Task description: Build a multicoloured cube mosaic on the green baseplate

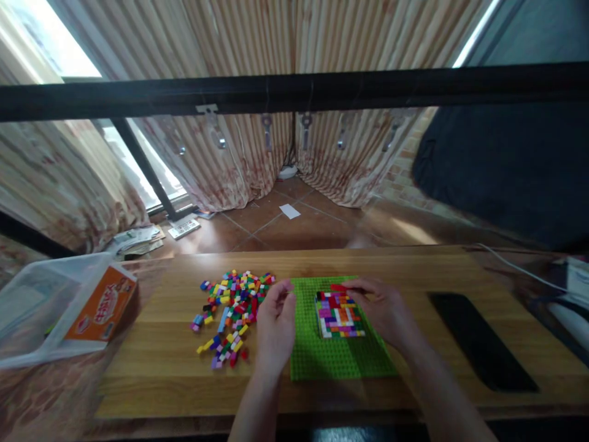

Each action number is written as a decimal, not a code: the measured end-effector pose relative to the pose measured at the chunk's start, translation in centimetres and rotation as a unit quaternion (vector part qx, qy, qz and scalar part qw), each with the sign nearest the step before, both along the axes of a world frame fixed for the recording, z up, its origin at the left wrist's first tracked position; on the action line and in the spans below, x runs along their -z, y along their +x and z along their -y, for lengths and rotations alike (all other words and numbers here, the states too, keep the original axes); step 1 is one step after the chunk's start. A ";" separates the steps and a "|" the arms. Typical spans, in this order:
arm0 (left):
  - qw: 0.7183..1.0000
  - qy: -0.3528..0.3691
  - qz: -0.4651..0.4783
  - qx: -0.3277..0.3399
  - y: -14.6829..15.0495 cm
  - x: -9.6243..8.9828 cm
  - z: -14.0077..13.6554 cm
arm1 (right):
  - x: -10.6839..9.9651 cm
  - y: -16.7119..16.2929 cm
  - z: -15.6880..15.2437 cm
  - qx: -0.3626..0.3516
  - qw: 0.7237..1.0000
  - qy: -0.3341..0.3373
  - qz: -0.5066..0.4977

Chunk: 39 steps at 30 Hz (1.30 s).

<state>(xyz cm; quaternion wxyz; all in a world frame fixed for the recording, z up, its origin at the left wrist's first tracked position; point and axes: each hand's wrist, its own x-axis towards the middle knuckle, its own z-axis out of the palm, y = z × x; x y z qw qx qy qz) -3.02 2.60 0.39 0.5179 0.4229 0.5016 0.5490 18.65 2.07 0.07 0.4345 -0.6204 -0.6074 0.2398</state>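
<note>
A square of mixed-colour toy bricks (341, 315), built up in a block, sits on the green baseplate (317, 362). At its far edge my right hand (384, 310) pinches a red brick (339, 287) between thumb and fingertips; whether the brick touches the block, I cannot tell. My left hand (276, 322) hovers by the left edge of the baseplate, fingers loosely curled and thumb apart, with no brick visible in it. Just left of that hand a pile of loose bricks (239, 301) in many colours spreads over the wooden table.
A clear plastic bin (50, 307) with an orange packet (102, 304) stands at the left end. On the right of the wooden table (151, 374) lies a black flat object (481, 341). A dark horizontal bar (294, 92) with hanging clips crosses beyond the table.
</note>
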 end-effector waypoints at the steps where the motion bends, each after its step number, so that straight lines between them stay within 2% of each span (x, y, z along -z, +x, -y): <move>1: 1.000 0.006 -0.024 0.012 0.8 0.6 -0.2 | 0.2 0.1 0.0 -0.001 1.000 0.006 0.009; 5: 0.996 0.027 -0.081 0.029 3.1 2.3 -1.3 | 0.5 -0.3 0.1 -0.035 0.999 0.010 0.023; 9: 0.997 0.013 -0.064 0.044 4.7 2.8 -1.8 | 0.2 -0.5 -0.1 -0.084 0.996 0.003 0.044; 17: 0.996 -0.033 -0.043 0.066 5.4 2.2 -1.9 | -0.1 -0.9 -0.2 -0.079 0.996 0.003 0.034; 26: 0.997 -0.025 -0.024 0.063 5.4 1.9 -1.8 | -0.5 -0.9 -0.4 -0.083 0.996 -0.026 0.023; 35: 0.998 -0.017 -0.049 0.039 5.7 2.1 -1.9 | 0.9 -1.0 -0.7 -0.063 0.992 -0.080 -0.074; 39: 0.999 -0.015 -0.042 0.025 5.9 1.9 -1.9 | 1.2 -1.2 -0.8 -0.054 0.989 -0.085 -0.109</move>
